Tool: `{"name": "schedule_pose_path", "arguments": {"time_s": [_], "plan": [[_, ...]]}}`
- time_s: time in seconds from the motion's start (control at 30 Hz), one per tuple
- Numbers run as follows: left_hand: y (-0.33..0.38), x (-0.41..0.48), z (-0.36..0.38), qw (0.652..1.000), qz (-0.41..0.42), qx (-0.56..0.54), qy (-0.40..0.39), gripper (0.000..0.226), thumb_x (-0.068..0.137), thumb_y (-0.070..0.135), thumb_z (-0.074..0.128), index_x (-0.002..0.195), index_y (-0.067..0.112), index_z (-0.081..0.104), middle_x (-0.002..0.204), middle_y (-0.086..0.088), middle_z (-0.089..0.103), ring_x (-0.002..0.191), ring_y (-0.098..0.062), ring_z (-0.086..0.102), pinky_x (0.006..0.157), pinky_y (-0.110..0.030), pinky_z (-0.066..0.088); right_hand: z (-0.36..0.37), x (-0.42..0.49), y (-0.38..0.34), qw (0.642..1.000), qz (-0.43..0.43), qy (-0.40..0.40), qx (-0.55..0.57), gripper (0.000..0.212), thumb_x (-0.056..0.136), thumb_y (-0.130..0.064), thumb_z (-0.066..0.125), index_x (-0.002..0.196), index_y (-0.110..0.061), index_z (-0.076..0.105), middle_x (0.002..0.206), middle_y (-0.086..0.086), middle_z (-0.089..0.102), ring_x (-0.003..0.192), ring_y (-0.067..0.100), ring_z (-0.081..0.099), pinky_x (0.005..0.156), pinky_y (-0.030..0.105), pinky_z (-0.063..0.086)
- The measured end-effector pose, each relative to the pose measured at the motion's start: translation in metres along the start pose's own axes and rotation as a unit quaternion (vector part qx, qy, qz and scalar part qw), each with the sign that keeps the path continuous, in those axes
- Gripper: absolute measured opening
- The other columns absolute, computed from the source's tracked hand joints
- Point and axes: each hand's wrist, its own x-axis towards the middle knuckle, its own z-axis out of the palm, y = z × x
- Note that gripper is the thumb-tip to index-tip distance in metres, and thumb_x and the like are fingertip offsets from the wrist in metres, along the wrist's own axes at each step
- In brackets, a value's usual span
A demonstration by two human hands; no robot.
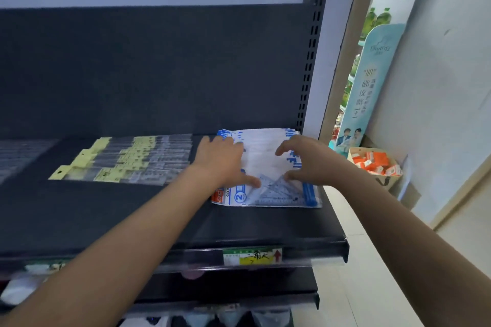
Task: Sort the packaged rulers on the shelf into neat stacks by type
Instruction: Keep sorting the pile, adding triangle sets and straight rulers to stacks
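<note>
1. Squaring up the set-square packs (264,152) was, as I judged it, the step in hand. The blue-and-white stack lay at the right end of the shelf (132,215), its far edges showing in steps rather than flush.
2. The left hand (223,160) lay against the stack's left side. Its grip was open, with the fingers spread and the thumb pressed on the nearest pack (268,196), and it held nothing.
3. The right hand (308,160) arched over the stack's right side, fingers curved and tips down on the top pack. Whether that grip pinched a pack or only touched it could not be told.
4. Doing this well called for the 2 hands to act as fences, pushing inward together so the packs slid into line instead of buckling.
5. The nearest pack sat forward of the rest. It probably needed nudging toward the far side until its blue strip matched the others.
6. The glossy sleeves looked slippery, so light, even pressure suited better than a hard shove.
7. The yellow-headed straight rulers (127,160) lay just beside the left hand, so that hand needed to keep clear of their row.
</note>
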Motion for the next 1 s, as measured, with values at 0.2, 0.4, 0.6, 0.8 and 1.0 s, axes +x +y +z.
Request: {"name": "schedule_pose_path", "arguments": {"time_s": [0.2,0.4,0.6,0.8,1.0], "plan": [[-0.031,-0.033,0.006,0.997,-0.068,0.018,-0.015,0.094,0.077,0.086,0.027,0.142,0.019,0.038,0.144,-0.004,0.044,0.133,-0.025,0.039,0.108,-0.042,0.026,0.005,0.009,-0.026,0.997,-0.044,0.042,0.044,0.042,0.084,-0.038,0.066,0.123,-0.026,0.054,0.126,-0.005,0.052,0.114,0.015,0.051,0.097,0.032,0.041],[-0.082,-0.065,0.009,0.987,-0.161,0.019,0.010,0.101,0.075,0.086,0.015,0.148,0.018,0.031,0.153,-0.005,0.034,0.141,-0.025,0.029,0.113,-0.043,0.022,0.006,0.024,-0.070,0.995,-0.083,0.046,0.026,0.045,0.086,-0.041,0.063,0.126,-0.022,0.052,0.127,-0.002,0.052,0.115,0.017,0.051,0.096,0.029,0.039],[-0.141,-0.119,0.009,0.976,-0.213,0.013,0.034,0.107,0.067,0.086,0.005,0.145,0.019,0.033,0.150,-0.003,0.037,0.139,-0.025,0.030,0.109,-0.043,0.027,0.017,0.034,-0.148,0.990,-0.123,0.051,0.054,0.047,0.087,-0.040,0.062,0.129,-0.022,0.050,0.124,-0.003,0.050,0.112,0.017,0.052,0.095,0.031,0.041],[-0.233,-0.197,0.013,0.960,-0.280,0.022,-0.004,0.097,0.076,0.085,0.017,0.146,0.020,0.034,0.154,-0.007,0.030,0.141,-0.028,0.024,0.112,-0.044,0.025,0.042,0.053,-0.264,0.986,-0.166,0.009,0.021,0.061,0.089,-0.045,0.057,0.141,-0.024,0.035,0.139,0.002,0.045,0.126,0.021,0.044,0.103,0.036,0.037],[-0.333,-0.290,0.038,0.926,-0.375,-0.005,-0.042,0.101,0.076,0.086,0.015,0.151,0.018,0.023,0.159,-0.009,0.018,0.145,-0.029,0.019,0.113,-0.046,0.021,0.088,0.065,-0.397,0.977,-0.211,-0.026,0.018,0.080,0.088,-0.052,0.056,0.150,-0.029,0.010,0.146,0.006,0.039,0.127,0.025,0.046,0.099,0.040,0.042]]}}
